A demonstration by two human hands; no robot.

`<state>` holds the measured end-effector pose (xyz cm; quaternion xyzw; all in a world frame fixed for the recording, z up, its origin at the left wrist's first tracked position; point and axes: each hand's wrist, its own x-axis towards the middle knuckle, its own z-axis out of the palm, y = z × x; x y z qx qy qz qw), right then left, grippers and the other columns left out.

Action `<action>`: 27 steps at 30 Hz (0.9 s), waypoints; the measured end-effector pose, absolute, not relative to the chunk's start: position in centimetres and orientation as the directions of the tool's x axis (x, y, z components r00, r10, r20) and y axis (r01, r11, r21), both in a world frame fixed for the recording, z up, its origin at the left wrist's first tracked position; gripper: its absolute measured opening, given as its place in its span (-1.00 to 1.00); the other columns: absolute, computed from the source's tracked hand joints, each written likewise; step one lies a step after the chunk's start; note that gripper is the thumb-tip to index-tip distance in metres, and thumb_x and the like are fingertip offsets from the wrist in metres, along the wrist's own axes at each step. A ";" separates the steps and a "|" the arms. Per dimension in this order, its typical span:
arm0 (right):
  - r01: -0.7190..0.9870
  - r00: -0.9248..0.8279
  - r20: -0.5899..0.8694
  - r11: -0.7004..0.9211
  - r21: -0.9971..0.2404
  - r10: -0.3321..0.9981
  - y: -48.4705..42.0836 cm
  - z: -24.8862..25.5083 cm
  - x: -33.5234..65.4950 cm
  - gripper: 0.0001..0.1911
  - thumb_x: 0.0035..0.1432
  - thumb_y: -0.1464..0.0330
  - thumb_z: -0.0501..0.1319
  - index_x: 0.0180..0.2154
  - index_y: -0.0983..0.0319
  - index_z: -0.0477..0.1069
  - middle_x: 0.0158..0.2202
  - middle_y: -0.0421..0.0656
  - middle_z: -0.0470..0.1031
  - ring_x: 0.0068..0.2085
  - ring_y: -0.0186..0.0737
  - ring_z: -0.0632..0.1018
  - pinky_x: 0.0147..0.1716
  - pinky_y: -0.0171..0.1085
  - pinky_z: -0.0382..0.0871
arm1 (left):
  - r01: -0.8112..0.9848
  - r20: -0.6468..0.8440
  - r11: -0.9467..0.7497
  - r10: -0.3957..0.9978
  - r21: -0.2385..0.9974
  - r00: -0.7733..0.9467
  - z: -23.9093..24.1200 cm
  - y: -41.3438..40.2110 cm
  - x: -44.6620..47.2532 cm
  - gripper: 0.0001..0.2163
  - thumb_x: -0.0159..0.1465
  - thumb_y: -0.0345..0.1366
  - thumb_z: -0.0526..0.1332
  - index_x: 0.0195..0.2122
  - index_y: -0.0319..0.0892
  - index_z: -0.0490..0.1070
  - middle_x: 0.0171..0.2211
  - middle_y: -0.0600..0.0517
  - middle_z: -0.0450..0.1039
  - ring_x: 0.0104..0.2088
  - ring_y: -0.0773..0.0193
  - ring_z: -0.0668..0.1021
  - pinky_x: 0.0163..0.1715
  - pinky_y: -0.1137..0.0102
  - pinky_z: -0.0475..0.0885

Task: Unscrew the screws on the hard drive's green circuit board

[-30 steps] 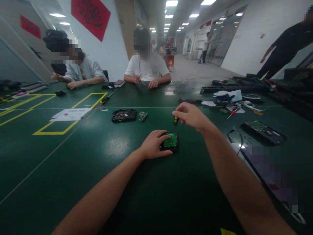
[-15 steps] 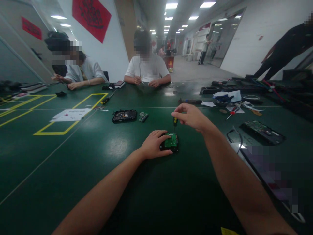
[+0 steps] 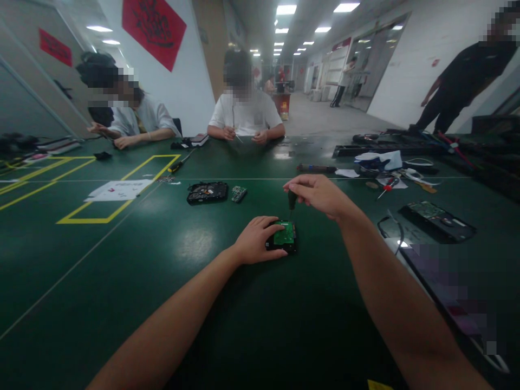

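A hard drive point(image 3: 289, 245) lies on the green table, its green circuit board point(image 3: 286, 233) facing up. My left hand point(image 3: 259, 238) grips it from the left, with fingers over the board and the thumb along the near edge. Above the drive's far edge, my right hand point(image 3: 311, 194) pinches the dark handle of a screwdriver point(image 3: 291, 200). The tool stands nearly upright with its thin shaft pointing down at the board's far edge; whether the tip sits in a screw is too small to tell.
Beyond my left hand lie an opened hard drive point(image 3: 207, 192) and a loose circuit board point(image 3: 239, 193). Another drive point(image 3: 437, 219), a cable point(image 3: 390, 227) and scattered tools point(image 3: 390, 185) are at the right. Two people sit across the table point(image 3: 142, 271); another person stands far right.
The screwdriver's handle has turned, its yellow marks no longer showing, and my right fingers have shifted slightly on it. My left hand and the hard drive stay in place.
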<state>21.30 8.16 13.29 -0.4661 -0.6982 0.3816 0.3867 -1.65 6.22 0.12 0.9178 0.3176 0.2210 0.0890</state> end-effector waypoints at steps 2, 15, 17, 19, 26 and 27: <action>0.384 -0.236 0.184 0.266 -0.884 0.954 8.1 13.3 21.3 -0.83 0.24 0.26 0.29 -0.28 0.22 0.57 -0.41 -0.15 0.53 -0.47 -0.32 0.41 -0.54 -0.31 0.21 | 0.548 0.341 -0.778 0.627 0.306 0.700 0.2 6.2 -1.7 -0.29 0.22 0.26 0.31 0.29 0.00 0.35 0.30 -0.16 0.33 0.28 -0.14 0.40 0.28 -0.07 0.30; 0.501 -0.188 0.137 0.215 -0.838 0.973 8.2 13.1 21.2 -0.77 0.27 0.19 0.26 -0.33 0.21 0.51 -0.54 -0.21 0.42 -0.51 -0.30 0.39 -0.49 -0.26 0.21 | 0.550 0.344 -0.778 0.628 0.302 0.699 0.1 6.2 -1.6 -0.31 0.23 0.24 0.31 0.28 -0.02 0.36 0.30 -0.16 0.34 0.28 -0.14 0.40 0.28 -0.07 0.30; 0.506 -0.195 0.114 0.199 -0.839 0.974 8.1 13.1 21.1 -0.74 0.28 0.15 0.28 -0.34 0.21 0.48 -0.57 -0.21 0.42 -0.53 -0.30 0.39 -0.51 -0.26 0.21 | 0.549 0.346 -0.778 0.628 0.308 0.696 0.1 6.2 -1.6 -0.31 0.22 0.23 0.32 0.28 -0.02 0.37 0.30 -0.17 0.34 0.28 -0.15 0.40 0.28 -0.08 0.30; 0.500 -0.197 0.114 0.200 -0.843 0.974 8.1 13.0 21.2 -0.73 0.29 0.13 0.29 -0.30 0.20 0.45 -0.56 -0.21 0.44 -0.53 -0.28 0.42 -0.52 -0.26 0.23 | 0.544 0.350 -0.778 0.628 0.315 0.695 0.1 6.2 -1.6 -0.31 0.22 0.23 0.33 0.28 -0.02 0.37 0.30 -0.16 0.34 0.28 -0.15 0.40 0.28 -0.09 0.30; 0.483 -0.212 0.150 0.237 -0.843 0.966 8.1 13.2 21.7 -0.73 0.29 0.12 0.31 -0.25 0.19 0.41 -0.51 -0.20 0.48 -0.54 -0.31 0.43 -0.58 -0.30 0.24 | 0.547 0.344 -0.781 0.624 0.301 0.702 -0.1 6.3 -1.6 -0.30 0.22 0.25 0.31 0.29 -0.02 0.37 0.30 -0.17 0.33 0.28 -0.14 0.40 0.28 -0.07 0.30; 0.484 -0.207 0.155 0.239 -0.842 0.966 8.0 13.2 21.7 -0.75 0.30 0.15 0.30 -0.25 0.19 0.42 -0.50 -0.20 0.49 -0.54 -0.33 0.43 -0.59 -0.31 0.24 | 0.548 0.343 -0.781 0.624 0.300 0.702 -0.1 6.3 -1.6 -0.30 0.23 0.26 0.31 0.29 -0.02 0.37 0.30 -0.17 0.33 0.28 -0.14 0.40 0.27 -0.07 0.31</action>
